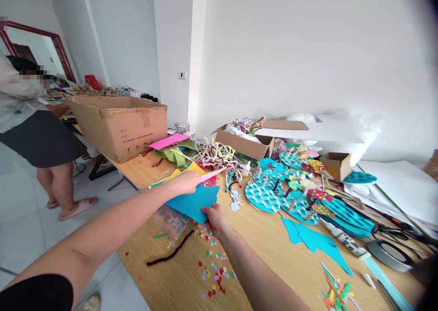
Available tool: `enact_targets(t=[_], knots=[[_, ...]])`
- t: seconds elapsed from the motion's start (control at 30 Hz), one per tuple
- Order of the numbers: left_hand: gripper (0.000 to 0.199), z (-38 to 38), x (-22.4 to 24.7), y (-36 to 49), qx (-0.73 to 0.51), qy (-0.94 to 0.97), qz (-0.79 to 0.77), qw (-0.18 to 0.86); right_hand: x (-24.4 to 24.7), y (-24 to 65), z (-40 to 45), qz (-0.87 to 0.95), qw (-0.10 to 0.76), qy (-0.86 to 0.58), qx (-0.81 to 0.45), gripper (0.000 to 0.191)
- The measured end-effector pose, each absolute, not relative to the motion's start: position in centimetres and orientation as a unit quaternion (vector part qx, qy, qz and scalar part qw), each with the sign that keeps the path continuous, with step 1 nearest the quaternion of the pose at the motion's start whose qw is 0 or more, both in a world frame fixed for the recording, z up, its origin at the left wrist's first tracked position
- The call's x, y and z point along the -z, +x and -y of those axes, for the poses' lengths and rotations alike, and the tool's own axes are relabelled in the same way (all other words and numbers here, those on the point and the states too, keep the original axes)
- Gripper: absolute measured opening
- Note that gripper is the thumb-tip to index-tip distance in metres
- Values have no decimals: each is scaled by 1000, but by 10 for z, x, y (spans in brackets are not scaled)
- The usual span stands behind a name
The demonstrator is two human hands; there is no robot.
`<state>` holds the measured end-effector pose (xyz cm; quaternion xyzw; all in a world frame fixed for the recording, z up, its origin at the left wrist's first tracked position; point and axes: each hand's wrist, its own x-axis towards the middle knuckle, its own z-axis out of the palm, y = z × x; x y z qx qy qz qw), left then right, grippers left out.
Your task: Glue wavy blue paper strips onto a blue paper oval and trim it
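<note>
A blue sheet (193, 203) is held above the wooden table, its right edge pinched by my right hand (214, 217). My left hand (186, 182) is at the sheet's upper side, closed on a pale pink sheet (212, 174) that sticks out to the right. Yellow paper (170, 176) and other coloured sheets lie behind that hand. Under the blue sheet is a clear plastic bag (170, 223). A dark pipe cleaner (169, 255) and scattered confetti (214, 274) lie nearer to me.
A large cardboard box (119, 128) stands at the back left, near a standing person. Pipe cleaners (214, 153) are heaped behind my hands. Blue wavy discs (262, 197), blue paper scraps (316, 240) and a tape roll (390, 255) lie to the right.
</note>
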<state>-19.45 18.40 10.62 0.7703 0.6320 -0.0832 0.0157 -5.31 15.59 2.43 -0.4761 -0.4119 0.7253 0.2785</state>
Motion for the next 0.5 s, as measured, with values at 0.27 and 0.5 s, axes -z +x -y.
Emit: enact_targets(t=[0.27,0.5], knots=[[30,-190,-110,-201,72,756,-650,18,-23,-56,-165,417,239,-494,-724,25],[29,-192,-124,-202,63,753,-655,7,-19,-59,-162,433,236,-502,-711,23]])
